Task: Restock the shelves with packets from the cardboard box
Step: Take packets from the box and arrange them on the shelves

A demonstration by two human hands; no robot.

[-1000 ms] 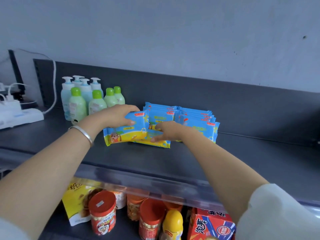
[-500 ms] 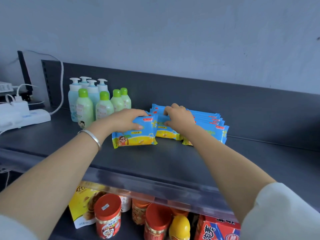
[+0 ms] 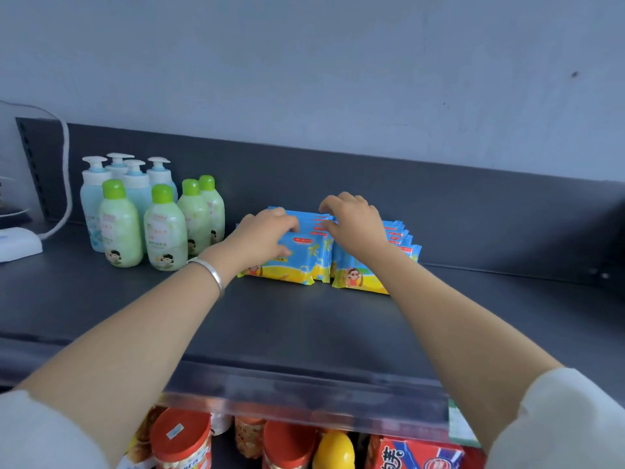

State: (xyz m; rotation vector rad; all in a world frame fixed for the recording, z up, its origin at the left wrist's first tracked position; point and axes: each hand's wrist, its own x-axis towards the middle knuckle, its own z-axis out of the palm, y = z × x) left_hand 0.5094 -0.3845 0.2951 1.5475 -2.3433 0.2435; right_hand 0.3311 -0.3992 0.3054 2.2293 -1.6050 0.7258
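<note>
The blue-and-yellow packets (image 3: 404, 247) stood on edge in two rows, side by side, near the back edge of the dark grey shelf (image 3: 304, 330), about midway along it. The left hand (image 3: 262, 238) grasped the front packet (image 3: 299, 264) of the left row: its fingers were curled over the top edge and its thumb lay flat on the printed face. The right hand (image 3: 353, 225) was clenched round the right row (image 3: 358, 280), with its fingers hooked down behind the tops of the packets and its wrist crossing the frontmost one. The two rows touched each other between the hands. I could make out four or five top corners in the right row. The left row was mostly hidden by the hand, so I could not count it.

A silver bracelet (image 3: 209, 274) sat on the left wrist.

Towards the shelf's back left corner stood four pale blue pump bottles (image 3: 93, 201) and four green-capped bottles (image 3: 120, 228), grouped close together and clear of the packets. A white power strip (image 3: 18, 245) lay at the left edge.

Under the clear strip (image 3: 304, 402) along the front edge, the lower shelf showed two red-lidded jars (image 3: 184, 434), one yellow-topped bottle (image 3: 333, 450) and one red box (image 3: 417, 455).
</note>
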